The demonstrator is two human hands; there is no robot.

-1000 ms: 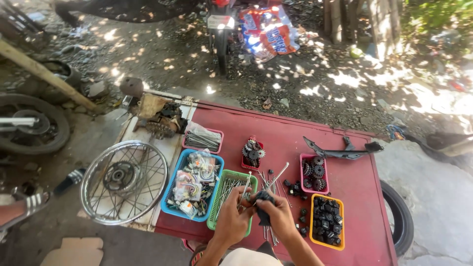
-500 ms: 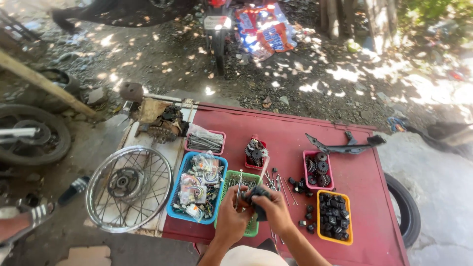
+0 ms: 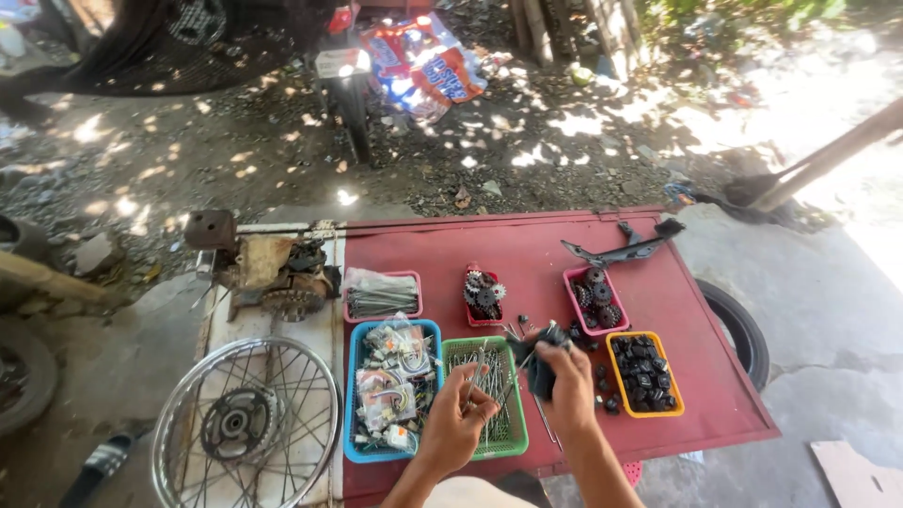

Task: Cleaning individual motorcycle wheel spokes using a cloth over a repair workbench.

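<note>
At the lower left of the frame a spoked wheel [image 3: 246,421] lies flat on a pale board, with a rusty engine part [image 3: 273,275] above it. The camera has swung a little since a second ago, so the red counter [image 3: 527,246] now sits further right and closer.

Next comes a blue basket [image 3: 393,388] of small packeted parts, a pink tray of spokes [image 3: 380,295] above it, then the green basket [image 3: 487,395] of thin metal rods. The left hand [image 3: 458,420] is over that green basket, its fingers pinched closed around one thin metal rod [image 3: 477,369]; half a second ago both hands were bunched together, and now they have drawn slightly apart.

The right hand [image 3: 570,378] is just right of the green basket, fingers curled tight around a dark bundle [image 3: 543,362], with a second rod slanting from it toward the left hand. Further right sit a pink tray of gears [image 3: 594,299] and a yellow tray of black parts [image 3: 644,373]; a tyre [image 3: 743,329] shows past the counter's edge.
</note>
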